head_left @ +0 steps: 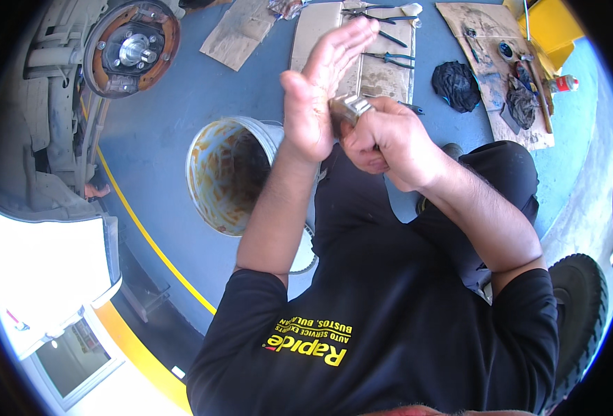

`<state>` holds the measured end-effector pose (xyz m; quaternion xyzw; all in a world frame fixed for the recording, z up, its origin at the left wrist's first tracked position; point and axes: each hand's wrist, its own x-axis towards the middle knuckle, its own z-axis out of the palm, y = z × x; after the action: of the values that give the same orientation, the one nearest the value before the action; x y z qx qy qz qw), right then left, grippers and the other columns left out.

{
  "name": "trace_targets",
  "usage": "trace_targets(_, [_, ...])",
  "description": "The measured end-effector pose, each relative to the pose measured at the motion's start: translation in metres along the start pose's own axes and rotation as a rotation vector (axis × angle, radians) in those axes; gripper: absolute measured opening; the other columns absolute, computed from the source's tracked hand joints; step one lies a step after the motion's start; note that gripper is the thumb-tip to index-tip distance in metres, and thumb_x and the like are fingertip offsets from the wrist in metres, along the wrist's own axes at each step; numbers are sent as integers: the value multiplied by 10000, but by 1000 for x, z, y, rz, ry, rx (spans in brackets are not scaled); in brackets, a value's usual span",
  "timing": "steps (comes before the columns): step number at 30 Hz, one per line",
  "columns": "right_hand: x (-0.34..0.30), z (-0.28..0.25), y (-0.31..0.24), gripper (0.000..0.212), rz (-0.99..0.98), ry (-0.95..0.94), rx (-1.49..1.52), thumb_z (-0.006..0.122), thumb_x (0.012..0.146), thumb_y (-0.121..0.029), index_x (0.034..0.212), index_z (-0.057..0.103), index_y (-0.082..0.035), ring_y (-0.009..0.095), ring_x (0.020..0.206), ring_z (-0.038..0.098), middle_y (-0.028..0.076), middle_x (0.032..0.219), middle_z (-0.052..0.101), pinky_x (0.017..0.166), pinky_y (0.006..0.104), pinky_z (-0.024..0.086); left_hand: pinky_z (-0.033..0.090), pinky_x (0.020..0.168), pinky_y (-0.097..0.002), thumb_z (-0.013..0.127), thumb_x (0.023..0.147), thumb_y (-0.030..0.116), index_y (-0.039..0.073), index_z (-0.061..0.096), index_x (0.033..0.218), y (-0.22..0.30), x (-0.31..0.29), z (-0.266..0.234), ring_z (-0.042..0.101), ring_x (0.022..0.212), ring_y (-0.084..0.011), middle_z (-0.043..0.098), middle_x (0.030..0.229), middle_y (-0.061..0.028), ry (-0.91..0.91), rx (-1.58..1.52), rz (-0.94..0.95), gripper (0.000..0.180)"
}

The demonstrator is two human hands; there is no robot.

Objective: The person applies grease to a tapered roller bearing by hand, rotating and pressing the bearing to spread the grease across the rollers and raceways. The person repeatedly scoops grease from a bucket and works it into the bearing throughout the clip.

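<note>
Head view shows the right hand (390, 142) clenched on a metal part (350, 107) above the bucket (213, 173), left hand (320, 90) spread flat against it, apparently mid-work, pliers (390, 58) lying beyond unused

The brake hub (132, 47) sits upper left; the bucket (227, 173) centre left, below it; pliers (390, 58) on cardboard (383, 73) top centre; a rag (455, 84) to its right.

Small red-and-white spray can (564, 84) lies far right (by cardboard (498, 69)); yellow shirt print (311, 340).
</note>
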<state>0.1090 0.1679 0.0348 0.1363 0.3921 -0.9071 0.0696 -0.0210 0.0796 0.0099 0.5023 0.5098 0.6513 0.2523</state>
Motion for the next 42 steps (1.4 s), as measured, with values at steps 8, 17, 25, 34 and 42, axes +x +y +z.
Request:
trace_targets(8, [7, -20, -6, 328, 12, -22, 186, 571, 884, -202, 605, 415, -126, 64, 486, 276, -37, 585, 365, 454, 253, 203, 351, 1207, -467, 186, 1052, 721, -72, 499, 1451, 8, -6, -16, 543, 1392, -355, 588, 1453, -267, 59, -390, -133, 941])
trace_targets(17, [1, -18, -18, 319, 50, -263, 481, 508, 915, -270, 654, 382, -138, 78, 471, 292, -36, 559, 353, 440, 240, 217, 404, 1183, -429, 815, 934, 279, -39, 460, 1494, 5, -28, 2, 540, 1378, -270, 554, 1494, -217, 77, -302, -47, 736])
trace_targets(25, [2, -26, -16, 195, 38, -335, 384, 524, 849, -243, 746, 424, -112, 76, 477, 276, -28, 572, 373, 452, 250, 227, 416, 1182, -453, 872, 857, 305, -63, 594, 1374, 11, -22, -21, 588, 1348, -314, 572, 1480, -253, 64, -226, -163, 692])
trace_targets(34, [-5, -19, -19, 121, -33, -386, 181, 540, 771, -124, 778, 452, -42, 81, 478, 289, -7, 594, 362, 459, 268, 235, 366, 1218, -479, 915, 780, 324, -49, 628, 1370, 21, -7, -44, 551, 1403, -344, 611, 1441, -240, -221, -309, -308, 755])
trace_targets(42, [-7, -17, -15, 228, -81, -334, 89, 582, 716, -39, 922, 534, 47, 89, 525, 361, 1, 650, 411, 482, 253, 283, 439, 1167, -420, 847, 644, 145, -117, 514, 1446, 27, -4, -45, 620, 1319, -338, 628, 1395, -252, -347, -621, -602, 907])
